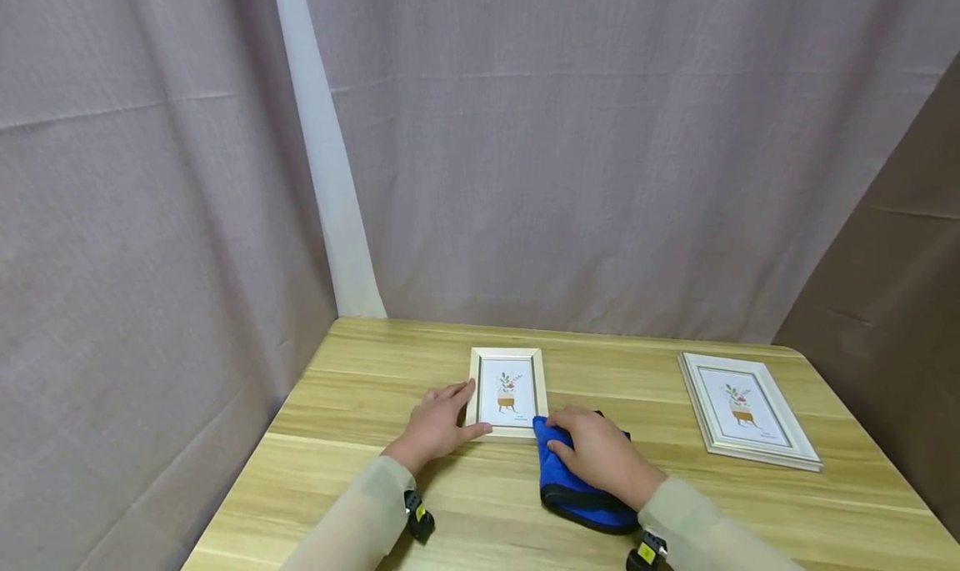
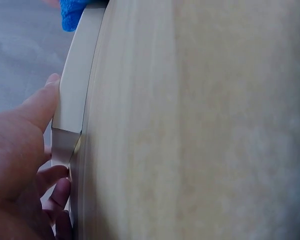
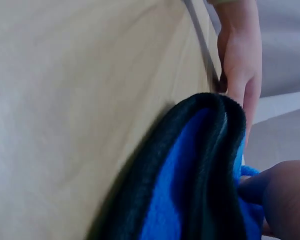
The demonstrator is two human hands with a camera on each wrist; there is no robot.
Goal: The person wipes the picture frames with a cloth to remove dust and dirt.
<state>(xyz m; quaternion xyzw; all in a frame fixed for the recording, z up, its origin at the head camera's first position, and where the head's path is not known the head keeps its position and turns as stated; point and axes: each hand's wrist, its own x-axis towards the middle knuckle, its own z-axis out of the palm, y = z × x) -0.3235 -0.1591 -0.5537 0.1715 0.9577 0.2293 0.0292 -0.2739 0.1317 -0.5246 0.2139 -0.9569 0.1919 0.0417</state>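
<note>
A light wooden picture frame (image 1: 507,353) with a potted-flower print lies face up on the table (image 1: 480,504). My left hand (image 1: 438,425) holds its near left corner, the thumb on the near edge and the fingers along the left side. In the left wrist view, the thumb (image 2: 47,95) touches the edge of the frame (image 2: 77,75) and the other fingers bend by its corner. A folded blue cloth with black trim (image 1: 558,483) is in my right hand (image 1: 600,450), its tip at the frame's near right corner. The right wrist view shows the cloth's layered folds (image 3: 165,185).
Toward the right of the table lies a white picture frame (image 1: 787,396) with a similar print, apparently stacked on another frame. Grey curtains (image 1: 562,179) hang behind and to the left, and a brown curtain (image 1: 885,304) hangs on the right.
</note>
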